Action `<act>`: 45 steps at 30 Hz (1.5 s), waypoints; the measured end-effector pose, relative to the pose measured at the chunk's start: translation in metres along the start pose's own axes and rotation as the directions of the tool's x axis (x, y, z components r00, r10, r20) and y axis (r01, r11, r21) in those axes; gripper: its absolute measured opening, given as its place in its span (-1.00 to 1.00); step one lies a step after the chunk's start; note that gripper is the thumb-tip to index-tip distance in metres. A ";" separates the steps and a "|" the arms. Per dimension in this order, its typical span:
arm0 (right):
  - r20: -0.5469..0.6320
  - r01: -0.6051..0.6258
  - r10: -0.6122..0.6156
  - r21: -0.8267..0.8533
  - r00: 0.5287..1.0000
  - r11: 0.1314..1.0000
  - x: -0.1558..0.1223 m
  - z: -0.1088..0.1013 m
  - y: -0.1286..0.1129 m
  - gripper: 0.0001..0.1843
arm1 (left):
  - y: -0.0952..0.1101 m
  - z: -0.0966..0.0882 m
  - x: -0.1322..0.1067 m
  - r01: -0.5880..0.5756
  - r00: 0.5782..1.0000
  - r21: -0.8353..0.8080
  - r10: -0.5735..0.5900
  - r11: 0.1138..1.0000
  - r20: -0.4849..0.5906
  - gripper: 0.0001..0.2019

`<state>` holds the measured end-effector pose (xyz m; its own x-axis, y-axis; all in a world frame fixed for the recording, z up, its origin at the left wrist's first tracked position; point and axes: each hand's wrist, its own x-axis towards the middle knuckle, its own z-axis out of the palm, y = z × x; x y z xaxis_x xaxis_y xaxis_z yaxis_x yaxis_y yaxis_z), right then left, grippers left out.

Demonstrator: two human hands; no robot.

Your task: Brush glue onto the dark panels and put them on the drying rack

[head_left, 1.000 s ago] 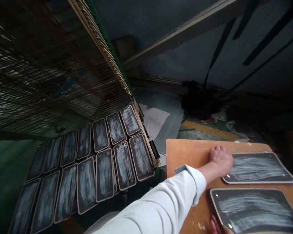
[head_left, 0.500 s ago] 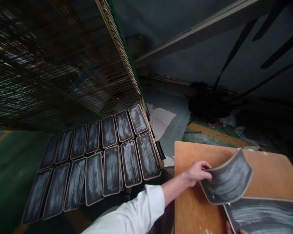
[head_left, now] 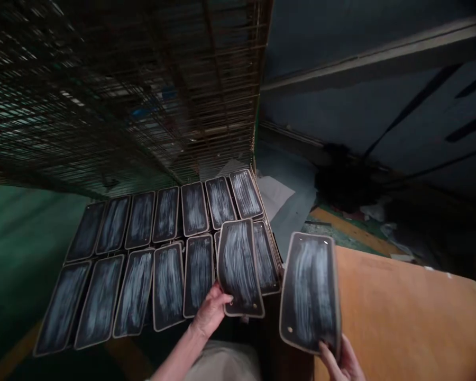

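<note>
My left hand [head_left: 212, 311] pinches the lower left corner of a dark rectangular panel [head_left: 240, 264] with rounded corners, a pale rim and whitish streaks. That panel hangs over the front row of a wire rack, overlapping the panels beneath. At the table's left edge, my right hand [head_left: 341, 360] grips a second such panel [head_left: 309, 291] by its lower right corner, holding it nearly upright. Two rows of similar panels [head_left: 168, 286] lie side by side on the rack, left of my hands.
An orange-brown wooden table [head_left: 404, 312] stands at the right. Wire mesh [head_left: 222, 95] rises behind the rack. White paper [head_left: 275, 196] and a dark heap [head_left: 341, 174] lie on the floor beyond, near a grey wall [head_left: 420, 111].
My left hand has carried its panel left from the table to the rack. My right hand has lifted the other panel off the table and leftward. The view has shifted slightly.
</note>
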<state>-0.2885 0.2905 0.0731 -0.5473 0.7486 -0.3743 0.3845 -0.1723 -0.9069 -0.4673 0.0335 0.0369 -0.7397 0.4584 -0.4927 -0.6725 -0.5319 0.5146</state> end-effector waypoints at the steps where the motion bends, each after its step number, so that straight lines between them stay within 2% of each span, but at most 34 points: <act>1: 0.081 0.007 -0.008 0.019 0.997 1.000 0.002 0.018 -0.003 -0.42 | 0.000 -0.009 0.001 -0.013 1.000 0.012 0.013 1.000 -0.016 -0.66; 3: 0.206 0.033 -0.041 0.045 0.978 0.998 0.010 0.050 -0.004 -0.44 | -0.005 -0.029 0.005 -0.024 0.998 0.033 0.026 0.999 -0.054 -0.67; 6: 0.291 0.071 -0.081 0.044 0.953 0.996 0.031 0.081 0.009 -0.48 | -0.023 -0.058 0.012 -0.032 0.992 0.045 0.037 0.998 -0.123 -0.68; 10: 0.302 0.086 -0.090 0.025 0.949 0.996 0.074 0.100 0.040 -0.50 | -0.052 -0.088 0.024 -0.015 0.981 0.065 0.027 0.998 -0.194 -0.67; 14: 0.250 0.001 -0.002 0.003 0.968 1.000 0.103 0.109 0.067 -0.43 | -0.073 -0.101 0.034 -0.002 0.972 0.087 0.022 0.996 -0.236 -0.64; 19: 0.081 -0.097 0.102 -0.061 0.991 0.993 0.110 0.120 0.085 -0.37 | -0.084 -0.103 0.041 0.031 0.955 0.112 0.004 0.993 -0.298 -0.60; 23: 0.073 -0.093 0.092 0.012 0.993 0.996 0.103 0.124 0.092 -0.40 | -0.083 -0.100 0.044 0.039 0.945 0.141 0.009 0.989 -0.326 -0.56; 30: 0.022 -0.150 0.149 0.080 0.989 0.985 0.091 0.122 0.103 -0.35 | -0.078 -0.090 0.053 0.041 0.935 0.146 0.014 0.988 -0.355 -0.60; 34: -0.003 -0.119 0.119 0.061 0.993 0.991 0.093 0.126 0.110 -0.36 | -0.081 -0.092 0.056 0.051 0.913 0.267 0.063 0.962 -0.403 -0.63; 38: -0.065 -0.034 0.032 -0.030 0.997 0.999 0.094 0.129 0.110 -0.39 | -0.078 -0.088 0.054 0.094 0.842 0.456 0.174 0.885 -0.511 -0.67; 41: -0.098 0.011 -0.018 -0.074 0.995 0.997 0.093 0.132 0.105 -0.37 | -0.072 -0.076 0.053 0.135 0.805 0.499 0.199 0.856 -0.559 -0.59; 44: -0.166 -0.002 -0.015 -0.107 0.986 0.994 0.091 0.131 0.102 -0.31 | -0.065 -0.064 0.049 0.161 0.808 0.513 0.186 0.843 -0.559 -0.47; 45: -0.191 -0.020 -0.003 -0.119 0.982 0.993 0.090 0.129 0.101 -0.29 | -0.064 -0.061 0.046 0.157 0.830 0.513 0.168 0.844 -0.532 -0.44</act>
<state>-0.3949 0.2574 -0.0767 -0.3962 0.8577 -0.3276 0.4810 -0.1101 -0.8698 -0.4566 0.0444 -0.0614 -0.7131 -0.0877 -0.6955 -0.6974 -0.0118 0.7165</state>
